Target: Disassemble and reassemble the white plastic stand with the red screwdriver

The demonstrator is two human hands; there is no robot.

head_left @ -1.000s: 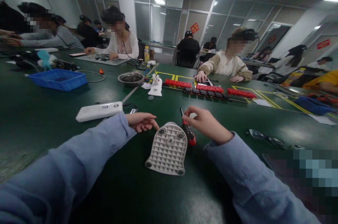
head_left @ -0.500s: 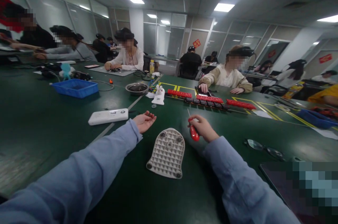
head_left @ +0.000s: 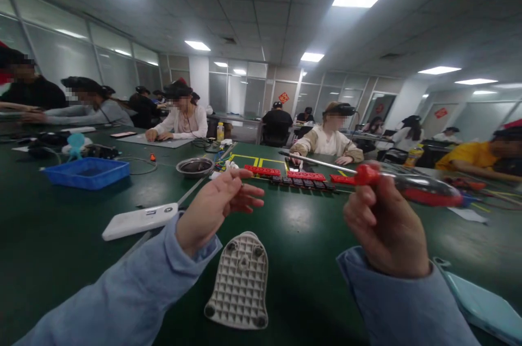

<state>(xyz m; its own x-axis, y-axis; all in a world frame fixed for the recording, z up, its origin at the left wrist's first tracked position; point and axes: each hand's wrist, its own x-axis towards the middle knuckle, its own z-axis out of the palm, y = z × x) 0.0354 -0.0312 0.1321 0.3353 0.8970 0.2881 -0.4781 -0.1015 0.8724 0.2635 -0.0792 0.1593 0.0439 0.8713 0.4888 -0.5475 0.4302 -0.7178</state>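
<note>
My right hand is raised and wrapped round a screwdriver with a red and dark handle. Its long metal shaft points left, across the far side of the table. My left hand hovers left of centre, thumb and forefinger close together and the other fingers loosely bent. A tiny dark spot shows at that pinch, too small to name. Below and between the hands, a light grey plastic base lies on the table, its ribbed grid side and dark round corner spots facing up.
On the green table are a white oblong device, a blue tray, a metal bowl and red strips. A pale blue phone-like slab lies at right. A co-worker sits opposite; others sit around.
My right hand has lifted the screwdriver up and to the right, turning its shaft leftward. My left hand has risen, its fingers drawing together. The view has tilted upward.
</note>
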